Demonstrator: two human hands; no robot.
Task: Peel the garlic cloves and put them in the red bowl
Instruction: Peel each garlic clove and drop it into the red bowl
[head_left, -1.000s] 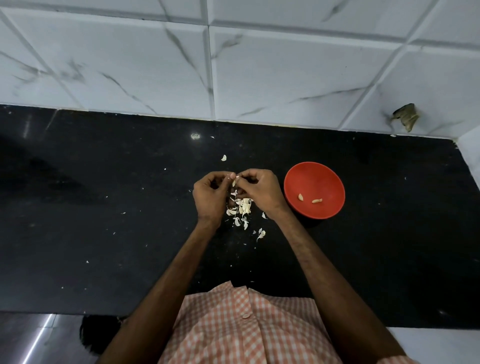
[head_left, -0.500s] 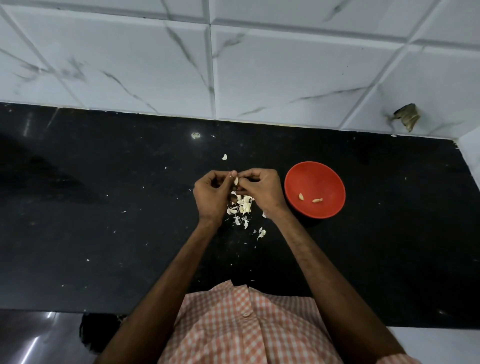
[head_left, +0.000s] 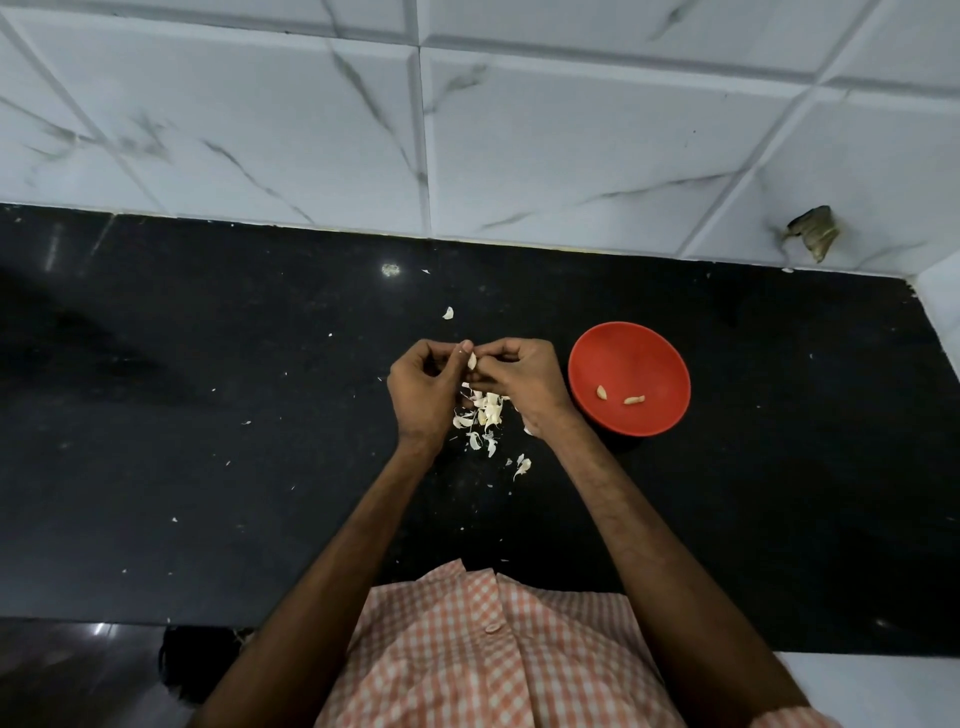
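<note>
Left hand, right hand pinch one clove above peels; red bowl beside.

On the black stone desk, the round red plastic bowl sits just right of the right hand, with two peeled pale garlic cloves in it. The left hand meets the right above a heap of papery white garlic skins, a small pale garlic clove pinched between them. The white marbled tile wall stands behind the desk.

Bowl red; counter black, white-flecked; wall tiles white, grey-veined; shirt orange-white check; peels off-white.
</note>
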